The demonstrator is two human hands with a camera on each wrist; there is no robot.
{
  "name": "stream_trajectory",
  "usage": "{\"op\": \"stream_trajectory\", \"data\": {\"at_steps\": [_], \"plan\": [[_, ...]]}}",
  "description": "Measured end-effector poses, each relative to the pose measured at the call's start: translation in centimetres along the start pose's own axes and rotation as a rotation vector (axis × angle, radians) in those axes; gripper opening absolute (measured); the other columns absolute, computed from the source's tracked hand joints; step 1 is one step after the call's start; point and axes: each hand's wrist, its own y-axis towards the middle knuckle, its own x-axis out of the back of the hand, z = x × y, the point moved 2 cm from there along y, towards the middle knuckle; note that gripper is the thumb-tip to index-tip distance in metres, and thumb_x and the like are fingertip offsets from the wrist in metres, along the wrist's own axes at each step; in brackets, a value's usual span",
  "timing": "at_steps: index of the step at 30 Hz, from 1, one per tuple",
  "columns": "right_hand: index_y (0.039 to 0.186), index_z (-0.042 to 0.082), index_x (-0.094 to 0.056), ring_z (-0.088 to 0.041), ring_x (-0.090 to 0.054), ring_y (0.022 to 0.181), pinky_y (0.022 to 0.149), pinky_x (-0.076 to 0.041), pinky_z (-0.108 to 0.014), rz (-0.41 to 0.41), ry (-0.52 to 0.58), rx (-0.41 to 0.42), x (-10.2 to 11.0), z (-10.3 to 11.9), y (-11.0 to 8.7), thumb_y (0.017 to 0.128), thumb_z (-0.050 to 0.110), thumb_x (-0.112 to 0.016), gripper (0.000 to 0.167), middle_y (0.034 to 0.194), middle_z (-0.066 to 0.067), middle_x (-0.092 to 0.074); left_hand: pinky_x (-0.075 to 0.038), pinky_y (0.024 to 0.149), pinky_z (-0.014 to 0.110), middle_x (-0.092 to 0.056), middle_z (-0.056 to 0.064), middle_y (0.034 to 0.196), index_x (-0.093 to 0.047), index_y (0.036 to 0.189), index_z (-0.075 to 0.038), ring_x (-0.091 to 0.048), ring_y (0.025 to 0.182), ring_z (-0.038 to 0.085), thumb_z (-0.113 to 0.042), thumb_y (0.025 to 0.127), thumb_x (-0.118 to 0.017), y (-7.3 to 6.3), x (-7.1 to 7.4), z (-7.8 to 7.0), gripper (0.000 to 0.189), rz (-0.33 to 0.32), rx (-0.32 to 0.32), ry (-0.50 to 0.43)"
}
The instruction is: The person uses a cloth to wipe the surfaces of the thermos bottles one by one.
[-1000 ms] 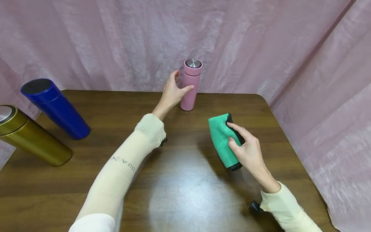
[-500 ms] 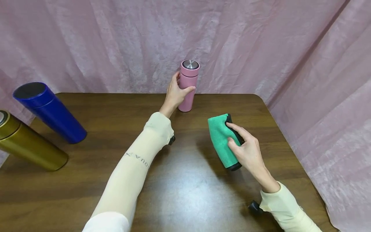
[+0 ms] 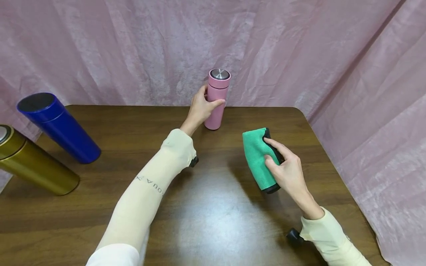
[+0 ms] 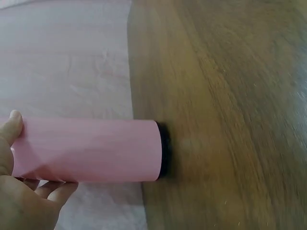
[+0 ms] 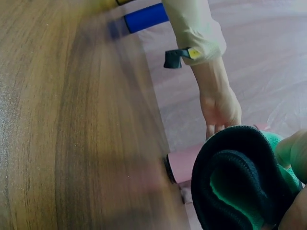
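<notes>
A pink vacuum flask (image 3: 217,92) with a steel-topped lid stands upright near the table's back edge. My left hand (image 3: 199,107) grips it from the left, thumb across its front and fingers behind it. In the left wrist view the flask's dark base (image 4: 164,150) is at the wood; I cannot tell whether it touches. My right hand (image 3: 286,166) holds a folded green cloth (image 3: 259,157) with black edging above the table at right, thumb and fingers on its side. The right wrist view shows the cloth's rolled black edge (image 5: 230,143) close up.
At the left, a blue flask (image 3: 63,131) and a gold flask (image 3: 40,166) stand on the brown wooden table (image 3: 213,221). Pink curtains (image 3: 149,51) hang behind the table and along its right side.
My left hand's fingers have closed in round the pink flask. The right hand with the green cloth has shifted very slightly right. The blue and gold flasks appear a little further left in view.
</notes>
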Motion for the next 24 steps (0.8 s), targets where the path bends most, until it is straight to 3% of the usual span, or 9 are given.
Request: {"op": "stream_trajectory", "data": {"at_steps": [9,18,24], "plan": [[0.138,0.019,-0.068,-0.013,-0.061,0.085,0.066,-0.050,-0.015,0.007,0.055,-0.005,0.5,0.2,0.4,0.093,-0.002,-0.069,0.049,0.126,-0.010,-0.071,-0.054,0.098,0.036,-0.063,0.009,0.135,-0.052,0.145,-0.008,-0.065,0.119,0.023,-0.028,0.086,-0.087,-2.4,3.6,-1.6,0.072,0.049,-0.051,-0.051],[0.141,0.019,-0.066,-0.014,-0.064,0.088,0.068,-0.053,-0.017,0.063,0.135,-0.024,0.8,0.8,-0.1,0.096,-0.001,-0.066,0.048,0.120,-0.011,-0.072,-0.054,0.100,0.039,-0.064,0.013,0.132,-0.053,0.144,-0.005,-0.065,0.116,0.026,-0.023,0.086,-0.087,-7.0,7.5,-2.0,0.070,0.040,-0.048,-0.075],[0.141,0.023,-0.065,-0.017,-0.067,0.090,0.071,-0.055,-0.021,0.141,0.164,-0.027,1.2,1.8,0.1,0.099,0.002,-0.065,0.048,0.124,-0.007,-0.070,-0.055,0.098,0.039,-0.065,0.012,0.130,-0.051,0.148,-0.008,-0.066,0.113,0.025,-0.018,0.086,-0.087,-9.9,9.6,-2.3,0.072,0.085,-0.079,-0.096]]}}
